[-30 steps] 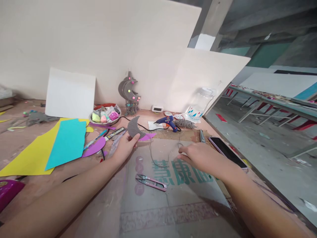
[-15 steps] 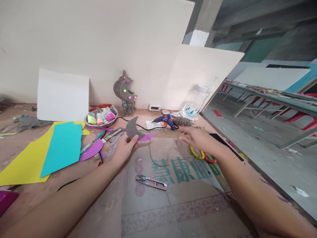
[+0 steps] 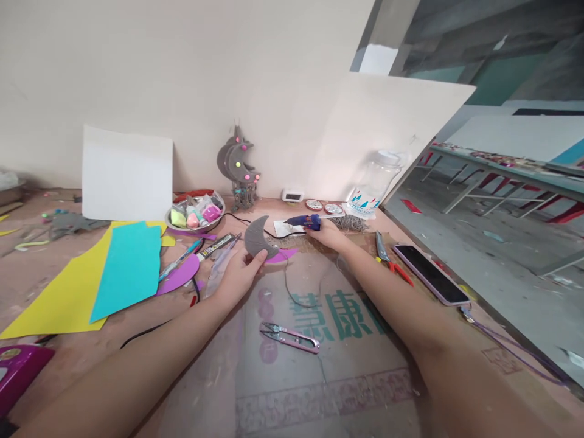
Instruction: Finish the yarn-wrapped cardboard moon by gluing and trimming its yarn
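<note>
My left hand (image 3: 244, 272) pinches a crescent moon (image 3: 260, 238) wrapped in grey yarn, thumb on its front. A loose grey strand trails from it onto the clear plastic sheet (image 3: 274, 401). Just behind the moon's lower tip lies a piece of purple paper (image 3: 281, 256). My right hand (image 3: 329, 236) is closed round the handle of a blue glue gun (image 3: 301, 221), whose nozzle points left over a white paper pad (image 3: 283, 229). Pink-handled thread snips (image 3: 292, 338) lie on the sheet between my forearms.
A bowl of coloured clay (image 3: 196, 213), a decorated moon ornament (image 3: 239, 167), a grey yarn bundle (image 3: 353, 222) and a clear bottle (image 3: 376, 182) stand at the back. Yellow and blue sheets (image 3: 130, 261) lie left; pliers (image 3: 392, 261) and a phone (image 3: 431, 274) lie right.
My right hand has moved forward and left from above the scissors and pliers and taken hold of the glue gun. The left hand still holds the moon. The view has shifted slightly.
</note>
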Tool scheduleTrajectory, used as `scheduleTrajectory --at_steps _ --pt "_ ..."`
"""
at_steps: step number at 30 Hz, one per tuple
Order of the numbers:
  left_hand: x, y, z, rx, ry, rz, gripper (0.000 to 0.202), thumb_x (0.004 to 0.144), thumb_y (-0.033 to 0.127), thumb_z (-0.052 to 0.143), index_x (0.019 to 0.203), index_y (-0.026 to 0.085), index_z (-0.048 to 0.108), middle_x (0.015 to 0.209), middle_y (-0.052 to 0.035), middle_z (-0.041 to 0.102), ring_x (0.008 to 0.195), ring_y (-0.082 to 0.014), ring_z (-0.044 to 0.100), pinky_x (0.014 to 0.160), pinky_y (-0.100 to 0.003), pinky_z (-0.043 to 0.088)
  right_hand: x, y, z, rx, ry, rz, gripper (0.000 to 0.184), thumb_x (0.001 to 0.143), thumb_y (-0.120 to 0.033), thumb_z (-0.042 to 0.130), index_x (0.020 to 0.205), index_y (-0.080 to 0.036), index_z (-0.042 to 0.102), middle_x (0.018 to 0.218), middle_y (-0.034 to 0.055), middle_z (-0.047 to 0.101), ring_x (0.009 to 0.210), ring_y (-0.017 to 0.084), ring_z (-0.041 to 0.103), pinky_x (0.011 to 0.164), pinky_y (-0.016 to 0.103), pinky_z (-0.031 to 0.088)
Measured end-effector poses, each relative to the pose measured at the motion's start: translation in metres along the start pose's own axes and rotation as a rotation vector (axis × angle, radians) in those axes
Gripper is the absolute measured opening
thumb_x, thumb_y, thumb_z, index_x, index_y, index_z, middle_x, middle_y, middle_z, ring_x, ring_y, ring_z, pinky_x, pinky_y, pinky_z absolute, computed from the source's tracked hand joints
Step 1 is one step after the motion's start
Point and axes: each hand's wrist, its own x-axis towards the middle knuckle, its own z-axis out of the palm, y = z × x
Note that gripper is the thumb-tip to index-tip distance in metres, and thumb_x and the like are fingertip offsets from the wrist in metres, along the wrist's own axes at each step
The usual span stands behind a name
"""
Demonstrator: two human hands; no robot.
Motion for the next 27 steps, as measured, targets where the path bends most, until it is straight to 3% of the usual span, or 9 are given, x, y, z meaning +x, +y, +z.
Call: scheduleTrajectory --at_steps 5,9,14,17,20,27 --pt "0.000 0.001 0.000 -0.003 0.011 -0.005 0.028 0.078 0.043 0.056 0.080 0.016 0.052 0.064 0.0013 0.056 0.055 -0.0100 0.048 0.052 -0.022 0.038 0.002 0.000 -0.003 0.019 0.090 0.000 0.026 0.075 -0.031 0.058 0.092 -0.014 0.065 0.094 0.0102 0.067 0.088 0.022 0.061 0.083 0.033 0.044" --pt "0.000 0.004 0.000 -0.036 0.020 0.010 0.027 0.077 0.042 0.057 0.073 0.016 0.051 0.059 0.0028 0.052 0.052 -0.0088 0.046 0.049 -0.021 0.037 -0.002 -0.010 -0.018 0.112 0.110 -0.048 0.029 0.081 -0.029 0.047 0.098 -0.013 0.065 0.090 0.0092 0.069 0.078 0.018 0.063 0.074 0.030 0.048" --pt "0.000 0.007 0.000 -0.040 0.051 -0.007 0.028 0.077 0.044 0.057 0.074 0.017 0.051 0.060 0.0033 0.052 0.051 -0.0084 0.046 0.048 -0.020 0.036 -0.044 -0.035 -0.025 0.220 0.136 -0.085 0.031 0.080 -0.035 0.051 0.100 -0.015 0.064 0.088 0.0069 0.069 0.076 0.017 0.064 0.070 0.028 0.050" --pt "0.001 0.007 0.001 -0.057 0.040 -0.035 0.029 0.077 0.044 0.057 0.073 0.016 0.050 0.057 0.0043 0.050 0.049 -0.0078 0.044 0.047 -0.020 0.035 -0.080 -0.047 -0.020 0.351 0.080 -0.011 0.030 0.076 -0.042 0.057 0.088 -0.016 0.065 0.084 0.0055 0.069 0.070 0.016 0.063 0.066 0.028 0.050" --pt "0.002 0.006 0.001 -0.074 0.025 -0.060 0.029 0.077 0.044 0.057 0.071 0.016 0.049 0.056 0.0045 0.049 0.049 -0.0075 0.044 0.047 -0.020 0.035 -0.103 -0.052 -0.015 0.345 0.033 0.117 0.032 0.072 -0.046 0.060 0.079 -0.016 0.066 0.074 0.0048 0.069 0.068 0.018 0.063 0.065 0.030 0.051" --pt "0.001 0.005 0.000 -0.058 0.026 -0.030 0.028 0.077 0.043 0.058 0.070 0.016 0.049 0.056 0.0040 0.050 0.049 -0.0079 0.045 0.048 -0.020 0.036 -0.110 -0.054 -0.010 0.342 -0.125 0.082 0.028 0.076 -0.046 0.056 0.090 -0.024 0.067 0.095 0.0015 0.071 0.093 0.021 0.064 0.086 0.035 0.050"
